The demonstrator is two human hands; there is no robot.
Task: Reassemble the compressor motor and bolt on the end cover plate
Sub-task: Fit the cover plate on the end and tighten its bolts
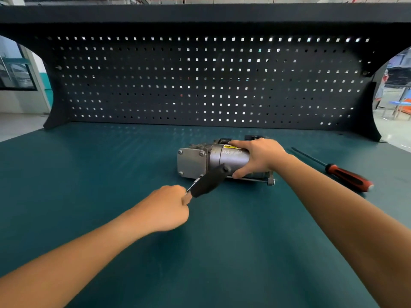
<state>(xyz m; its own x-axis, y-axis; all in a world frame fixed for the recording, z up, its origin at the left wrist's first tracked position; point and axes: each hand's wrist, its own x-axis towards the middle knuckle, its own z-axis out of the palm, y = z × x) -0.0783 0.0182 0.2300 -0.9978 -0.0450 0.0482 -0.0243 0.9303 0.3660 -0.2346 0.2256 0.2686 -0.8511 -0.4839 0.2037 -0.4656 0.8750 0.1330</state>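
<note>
Head view: dark teal surface [111,174], black perforated pegboard [200,85] behind.
Grey cylindrical metal compressor motor [226,160]: on its side mid-surface, square grey end cover plate [191,162] facing left.
Right hand [259,156]: wrapped around motor barrel.
Left hand [164,207]: pinching black-handled silver-shafted tool [209,182] at plate's near corner.
Red-and-black screwdriver [347,175]: lying right of motor, apart.

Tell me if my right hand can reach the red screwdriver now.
Probably yes: the screwdriver lies uncovered on the mat nearby, though the right hand grips the motor and must let go.
</note>
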